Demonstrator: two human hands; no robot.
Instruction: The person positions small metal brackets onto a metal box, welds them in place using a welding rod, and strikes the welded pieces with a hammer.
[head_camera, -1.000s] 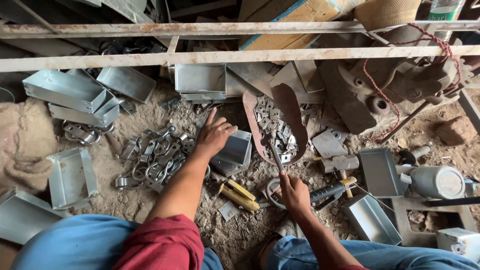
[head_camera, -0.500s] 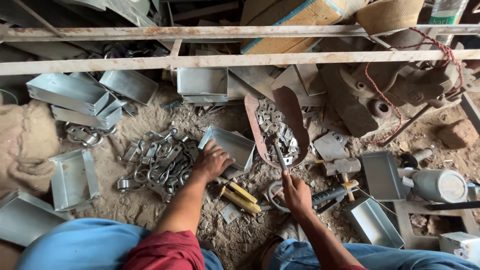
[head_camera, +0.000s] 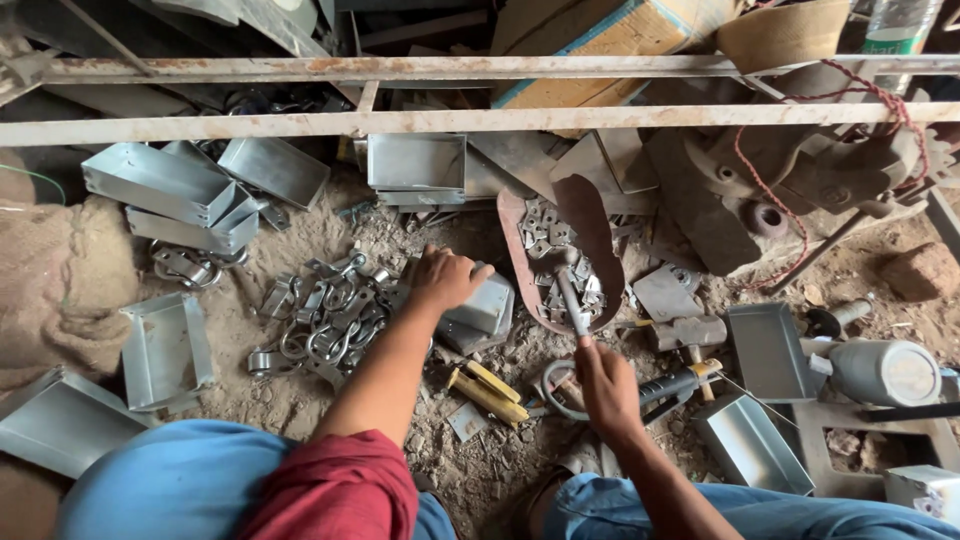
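Fingers of the left hand close over a small grey metal box on the dirt ground, beside a pile of metal clamps. Right hand grips a thin metal rod reaching into a rusty pan of small plates.

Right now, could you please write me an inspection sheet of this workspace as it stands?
Surface: bare dirt ground, strewn with grit and scraps.
Job's things: small folded metal box under the left hand; thin metal rod in the right hand, its tip over a rusty curved pan of small metal pieces.
Clutter: pile of metal clamps, open metal trays, yellow-handled tool, hammer, brick.
Hands: left hand gripping the box; right hand closed on the rod.
Cables: red cord looped over a grey machine casting.
Surroundings: two rusty metal rails across the top, cardboard box, burlap sack.
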